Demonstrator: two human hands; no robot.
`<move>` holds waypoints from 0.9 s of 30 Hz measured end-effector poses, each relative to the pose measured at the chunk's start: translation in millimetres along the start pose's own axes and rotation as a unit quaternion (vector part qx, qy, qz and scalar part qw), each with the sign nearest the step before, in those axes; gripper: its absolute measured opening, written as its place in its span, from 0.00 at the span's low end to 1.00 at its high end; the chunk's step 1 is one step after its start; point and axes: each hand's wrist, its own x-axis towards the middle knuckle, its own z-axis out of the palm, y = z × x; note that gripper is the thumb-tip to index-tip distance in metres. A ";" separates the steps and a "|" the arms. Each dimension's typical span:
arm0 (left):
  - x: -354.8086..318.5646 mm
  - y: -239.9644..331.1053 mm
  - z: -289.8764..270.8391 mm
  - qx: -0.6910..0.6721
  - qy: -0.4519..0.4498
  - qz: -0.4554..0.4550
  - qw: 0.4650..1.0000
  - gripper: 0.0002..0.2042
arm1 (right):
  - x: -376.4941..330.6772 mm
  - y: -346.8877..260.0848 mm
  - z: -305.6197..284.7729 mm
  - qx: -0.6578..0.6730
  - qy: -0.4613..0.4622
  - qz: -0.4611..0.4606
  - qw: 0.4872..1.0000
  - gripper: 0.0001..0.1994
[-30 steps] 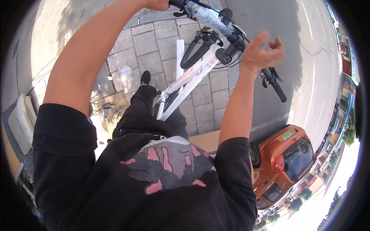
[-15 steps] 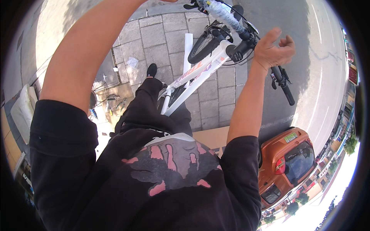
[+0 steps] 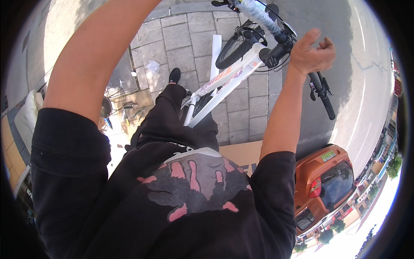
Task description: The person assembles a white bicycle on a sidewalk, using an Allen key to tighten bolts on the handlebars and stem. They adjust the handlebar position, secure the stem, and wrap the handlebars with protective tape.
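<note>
A white bicycle (image 3: 224, 88) stands between my legs, its front wheel (image 3: 236, 48) pointing away. Clear plastic wrap covers part of the handlebar (image 3: 262, 18). My right hand (image 3: 312, 52) is over the bar's right side, fingers curled and thumb raised. Whether anything small is in those fingers is hidden. The black right grip (image 3: 327, 105) with its brake lever shows beyond the wrist, apart from the fingers. My left arm (image 3: 101, 56) reaches past the top edge, so my left hand is out of sight.
Tools (image 3: 129, 110) and cables lie on cardboard at the left. A crumpled plastic piece (image 3: 152, 66) rests on the paving (image 3: 181, 43). An orange car (image 3: 324, 187) is parked at the lower right, beside the road (image 3: 366, 77).
My left hand, just showing at the top edge before, has left the view. Bicycle and right hand appear slightly farther right. The right hand's curled pose looks nearly the same.
</note>
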 end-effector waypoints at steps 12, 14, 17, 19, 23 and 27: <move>4.2 -0.3 22.2 0.002 0.010 -0.011 1.000 0.29 | -6.7 -31.3 -62.7 0.153 -0.142 0.171 0.963 0.20; 5.9 0.5 23.3 -0.001 0.008 -0.007 1.000 0.27 | -22.4 -37.1 -82.2 0.156 -0.186 0.205 0.948 0.19; 2.9 5.8 14.3 0.013 0.019 0.013 1.000 0.23 | -46.3 -25.0 -94.5 0.149 -0.262 0.230 0.925 0.16; -1.7 4.1 16.1 0.024 0.038 0.020 0.999 0.22 | -47.3 -26.3 -98.1 0.170 -0.306 0.231 0.908 0.14; -3.3 3.5 10.4 0.020 0.008 0.019 1.000 0.25 | -53.1 -22.5 -104.4 0.206 -0.304 0.197 0.909 0.11; 7.0 4.4 3.2 0.034 -0.052 0.033 0.998 0.30 | -64.6 0.6 -112.2 0.144 -0.281 0.228 0.921 0.11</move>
